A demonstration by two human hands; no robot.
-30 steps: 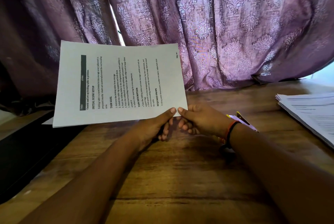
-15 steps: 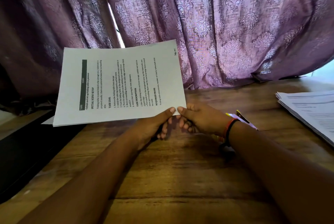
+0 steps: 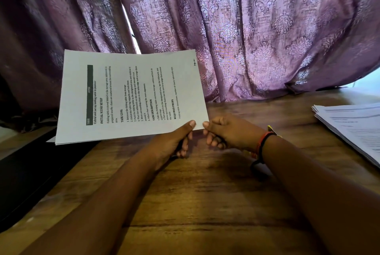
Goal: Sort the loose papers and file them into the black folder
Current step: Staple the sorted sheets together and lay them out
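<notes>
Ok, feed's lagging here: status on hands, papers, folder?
Left hand, right hand both pinch printed papers' near corner, off table. Black folder left. Second stack right. Nothing in the way.

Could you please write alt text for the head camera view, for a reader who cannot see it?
Both hands, left and right, pinch one corner of a thin sheaf of printed pages above a wooden table. A black folder lies at left, a paper stack at right, purple curtains behind.
</notes>
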